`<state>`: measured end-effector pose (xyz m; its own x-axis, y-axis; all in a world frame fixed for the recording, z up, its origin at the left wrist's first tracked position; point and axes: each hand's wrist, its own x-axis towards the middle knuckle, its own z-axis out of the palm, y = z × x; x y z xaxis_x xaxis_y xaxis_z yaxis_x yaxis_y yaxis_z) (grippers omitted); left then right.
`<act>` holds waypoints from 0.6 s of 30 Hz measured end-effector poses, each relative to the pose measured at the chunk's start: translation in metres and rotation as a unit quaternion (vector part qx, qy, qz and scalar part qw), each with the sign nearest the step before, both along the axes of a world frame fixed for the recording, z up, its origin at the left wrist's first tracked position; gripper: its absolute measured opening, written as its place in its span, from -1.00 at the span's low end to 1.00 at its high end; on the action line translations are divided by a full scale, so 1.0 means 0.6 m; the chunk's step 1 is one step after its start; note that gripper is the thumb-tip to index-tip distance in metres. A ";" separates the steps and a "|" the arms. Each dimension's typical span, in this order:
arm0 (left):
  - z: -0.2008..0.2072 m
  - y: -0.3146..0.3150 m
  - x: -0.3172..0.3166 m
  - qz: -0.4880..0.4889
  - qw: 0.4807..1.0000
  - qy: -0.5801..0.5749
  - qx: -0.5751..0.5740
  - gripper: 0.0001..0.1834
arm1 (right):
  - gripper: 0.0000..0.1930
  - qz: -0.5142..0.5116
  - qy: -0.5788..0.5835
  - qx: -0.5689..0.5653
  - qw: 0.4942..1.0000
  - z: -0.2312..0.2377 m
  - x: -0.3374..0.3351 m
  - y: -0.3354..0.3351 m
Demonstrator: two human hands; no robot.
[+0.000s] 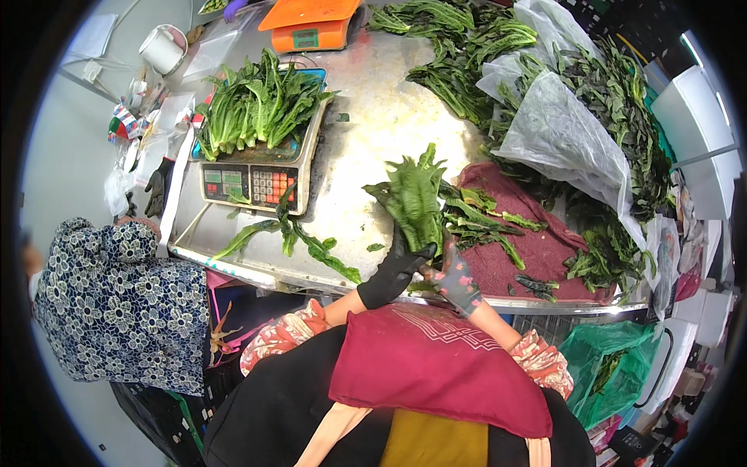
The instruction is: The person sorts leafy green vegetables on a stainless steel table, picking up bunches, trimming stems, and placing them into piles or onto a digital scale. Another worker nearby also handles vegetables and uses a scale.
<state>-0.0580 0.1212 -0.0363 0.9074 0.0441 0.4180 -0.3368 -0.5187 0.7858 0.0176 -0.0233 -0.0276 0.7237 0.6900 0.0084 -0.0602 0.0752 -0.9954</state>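
A bunch of long-leaved green lettuce (412,198) stands upright over the table's near edge, its leaves pointing away from me. My left hand (395,268), in a black glove, is closed around its lower left side. My right hand (454,282), in a grey glove with pink spots, presses against the lower right of the same bunch, fingers along it. Both hands hide the stem ends. Loose leaves (486,222) lie just right of the bunch on a dark red cloth (537,268). More leaves (307,245) are scattered to the left.
Lettuce (257,105) is heaped on a digital scale (253,187); an orange scale (307,27) stands farther back. Piled greens (622,117) and clear plastic sheeting (564,132) cover the right side. A person in a flowered garment (124,303) is at left. A green bag (611,358) is below the right edge.
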 end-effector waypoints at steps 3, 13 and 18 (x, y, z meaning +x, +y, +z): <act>0.001 -0.005 0.011 -0.041 0.999 -0.019 -0.031 -0.52 | -0.50 -0.071 0.152 0.002 0.986 -0.020 -0.003 -0.014; -0.005 -0.011 0.004 -0.021 0.787 0.108 -0.607 -0.51 | -0.38 -0.031 0.336 0.037 0.941 -0.008 0.023 -0.025; 0.021 -0.013 0.009 -0.110 0.613 0.139 -0.770 -0.63 | -0.27 -0.005 0.330 0.088 0.940 -0.005 0.026 -0.024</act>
<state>-0.0527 0.1134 -0.0236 0.9888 0.0571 -0.1379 -0.0085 0.9440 0.3300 0.0334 -0.0378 -0.0308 0.6173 0.7137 -0.3309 -0.6585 0.2386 -0.7138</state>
